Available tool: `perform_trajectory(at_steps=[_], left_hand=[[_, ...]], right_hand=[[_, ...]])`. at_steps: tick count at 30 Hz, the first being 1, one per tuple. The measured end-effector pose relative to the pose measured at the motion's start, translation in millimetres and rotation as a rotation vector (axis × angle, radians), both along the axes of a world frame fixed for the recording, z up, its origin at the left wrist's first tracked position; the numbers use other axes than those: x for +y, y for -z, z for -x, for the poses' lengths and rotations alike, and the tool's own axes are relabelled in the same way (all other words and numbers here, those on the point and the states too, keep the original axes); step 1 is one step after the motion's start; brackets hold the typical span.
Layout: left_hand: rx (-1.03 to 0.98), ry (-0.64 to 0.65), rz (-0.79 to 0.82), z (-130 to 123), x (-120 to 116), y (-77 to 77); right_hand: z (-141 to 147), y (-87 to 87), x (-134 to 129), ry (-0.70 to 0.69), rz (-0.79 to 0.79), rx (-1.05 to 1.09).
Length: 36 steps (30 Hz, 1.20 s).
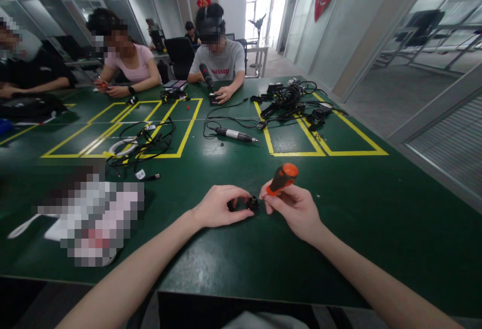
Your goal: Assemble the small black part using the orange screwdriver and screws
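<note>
My left hand (226, 205) rests on the green table with thumb and fingers closed around a small black round part (252, 203), which has a metal-looking ring on top. Just to its right, my right hand (295, 211) grips a screwdriver (283, 178) with an orange and black handle. The handle tilts up and to the right, its orange end on top. My fingers hide the shaft and tip, so I cannot tell whether it touches the black part.
Beyond my hands lies a grey and black pen-shaped electric tool (235, 134) with a cord. Tangled black cables (288, 100) sit at the back right, more cables (150, 138) at the left. A blurred pouch-like item (109, 218) is near my left arm. Co-workers (218, 58) sit across the table (361, 208).
</note>
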<state>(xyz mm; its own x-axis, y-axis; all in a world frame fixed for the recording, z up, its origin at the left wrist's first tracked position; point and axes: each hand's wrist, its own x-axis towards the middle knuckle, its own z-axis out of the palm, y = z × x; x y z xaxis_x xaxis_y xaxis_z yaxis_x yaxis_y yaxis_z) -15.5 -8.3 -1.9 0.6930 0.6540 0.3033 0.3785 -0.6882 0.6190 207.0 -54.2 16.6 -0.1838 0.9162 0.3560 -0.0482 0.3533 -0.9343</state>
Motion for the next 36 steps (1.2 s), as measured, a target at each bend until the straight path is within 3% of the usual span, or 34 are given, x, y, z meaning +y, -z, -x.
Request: perform_trajectory(at_steps=[10,24,29,36], left_hand=[[0.003,0.000,-0.004,-0.4,-0.1,-0.5],[0.019,-0.004,0.016,-0.1,-0.1,-1.2],[0.000,0.002,0.002,-0.2,-0.1,-0.9],[0.010,-0.003,0.020,-0.5,-1.7,-2.1]], right_hand=[[3.4,2.9,-3.1,0.004,-0.001,0.100],[3.7,1.3,-3.5,0.056,0.026,0.083],[0.5,-3.3,-2.6,0.055,-0.040,0.004],[-0.1,0.9,-3.0,-0.024,0.006,0.063]])
